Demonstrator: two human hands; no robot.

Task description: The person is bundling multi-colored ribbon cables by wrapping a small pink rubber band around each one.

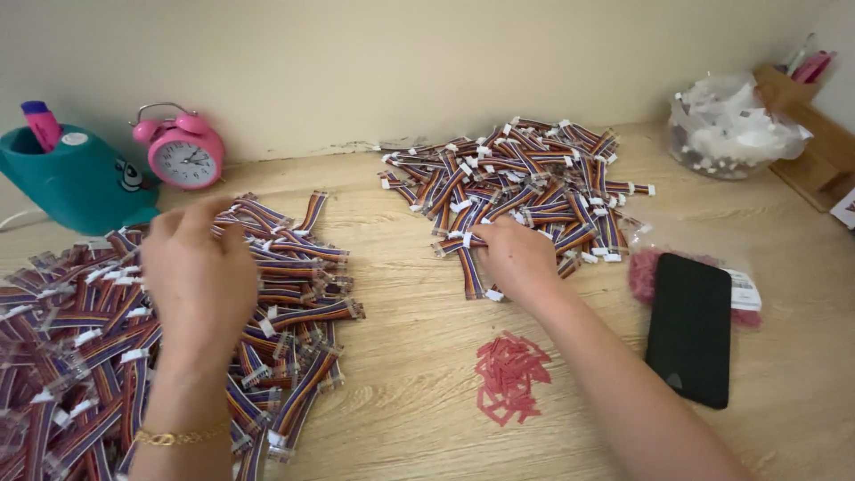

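From the head view, your left hand (200,272) hangs over the big heap of rainbow ribbon cables (134,347) at about 8 o'clock on the tabletop (410,374). Its fingers are curled downward toward the pile's upper edge; the back of the hand faces the camera, so you cannot tell whether it has hold of a cable.

Your right hand (517,258) sits at the near edge of the second cable pile (525,183), which lies around 12 to 1 o'clock. Its fingers are bent and pressed onto a few cables at the pile's lower fringe, seemingly pinching one by its white connector, though the grasp itself is hidden beneath the knuckles.

To do this picking well, take one cable at a time by the connector end, not the wires, and lift it straight out so neighbours do not tangle along. Keep the two piles well apart.

Just below your right forearm, toward 6 o'clock, lies a small scatter of red rubber bands (508,374). A black phone (690,325) rests at 4 o'clock on a bag of more bands. A pink alarm clock (183,151) stands at 10 o'clock.
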